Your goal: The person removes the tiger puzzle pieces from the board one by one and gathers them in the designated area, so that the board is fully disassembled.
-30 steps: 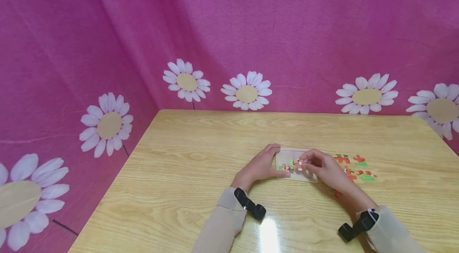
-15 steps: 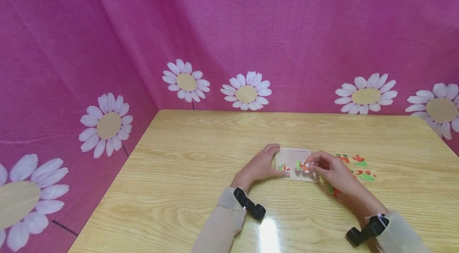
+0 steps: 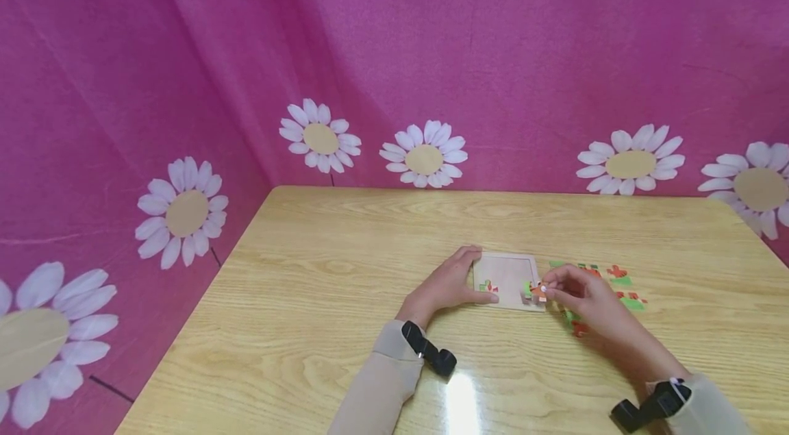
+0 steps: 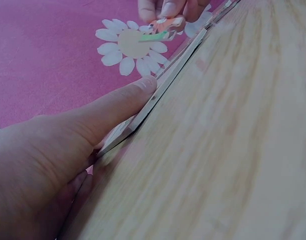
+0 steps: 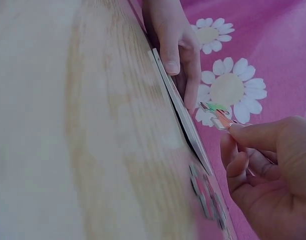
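Note:
A shallow pale wooden puzzle tray [image 3: 510,272] lies flat on the table. My left hand [image 3: 448,286] grips its left side, the thumb along the front rim and a finger at the far left corner. Inside the tray, near that thumb, sits one small green-and-red puzzle piece [image 3: 489,287]. Between thumb and fingertips, my right hand [image 3: 585,298] pinches an orange-and-green jigsaw piece [image 3: 537,292] raised over the tray's right rim. In the right wrist view this jigsaw piece [image 5: 221,116] shows clear of the tray, its green end pointing away from the fingers.
Several loose red-and-green puzzle pieces [image 3: 631,301] lie on the wooden table [image 3: 345,257] right of the tray, some partly behind the right hand. A pink cloth [image 3: 493,44] with white daisies hangs along the table's back and left edges.
My right hand has moved right with the pinched jigsaw piece, from above the tray's middle to its right rim. The left hand and the tray have stayed in place.

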A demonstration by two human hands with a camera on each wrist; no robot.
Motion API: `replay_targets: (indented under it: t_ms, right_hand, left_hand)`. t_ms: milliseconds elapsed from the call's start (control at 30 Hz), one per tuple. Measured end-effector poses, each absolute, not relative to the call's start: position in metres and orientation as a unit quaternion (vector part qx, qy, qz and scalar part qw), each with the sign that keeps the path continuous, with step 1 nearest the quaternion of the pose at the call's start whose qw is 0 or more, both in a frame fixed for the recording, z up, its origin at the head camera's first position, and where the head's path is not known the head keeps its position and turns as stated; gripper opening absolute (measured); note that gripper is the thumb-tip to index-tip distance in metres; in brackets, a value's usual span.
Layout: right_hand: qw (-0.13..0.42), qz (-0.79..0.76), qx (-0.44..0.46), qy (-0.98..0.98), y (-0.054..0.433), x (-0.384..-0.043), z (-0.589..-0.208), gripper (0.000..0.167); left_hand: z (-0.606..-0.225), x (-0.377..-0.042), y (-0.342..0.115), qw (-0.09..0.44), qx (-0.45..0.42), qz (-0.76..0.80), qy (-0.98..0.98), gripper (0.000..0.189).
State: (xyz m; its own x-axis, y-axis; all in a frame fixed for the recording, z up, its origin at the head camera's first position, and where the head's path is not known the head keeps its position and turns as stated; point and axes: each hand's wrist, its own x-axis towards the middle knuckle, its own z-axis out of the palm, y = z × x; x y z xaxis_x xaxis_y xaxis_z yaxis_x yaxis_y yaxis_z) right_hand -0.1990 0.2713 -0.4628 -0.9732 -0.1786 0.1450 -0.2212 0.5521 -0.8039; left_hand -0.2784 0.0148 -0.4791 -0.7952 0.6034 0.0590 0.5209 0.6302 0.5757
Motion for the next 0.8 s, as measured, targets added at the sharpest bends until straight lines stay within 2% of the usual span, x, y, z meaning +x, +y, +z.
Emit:
replay_targets:
  t_ms: [133, 500, 800]
  right_hand:
    - [0.025, 0.458, 0.104, -0.882, 0.278, -0.194, -0.464, 0.017]
    - [0.077, 0.469, 0.131, -0.870, 0.297, -0.183, -0.469, 0.013]
    - [0.072, 0.442, 0.111, -0.887, 0.308, -0.176, -0.469, 0.011]
  left_hand:
    - [-0.479, -0.279, 0.015, 0.067, 0.313, 0.294, 0.901, 0.090]
    - [-0.477, -0.279, 0.015, 0.070, 0.312, 0.295, 0.900, 0.090]
    - [-0.477, -0.278, 0.015, 0.071, 0.315, 0.293, 0.900, 0.090]
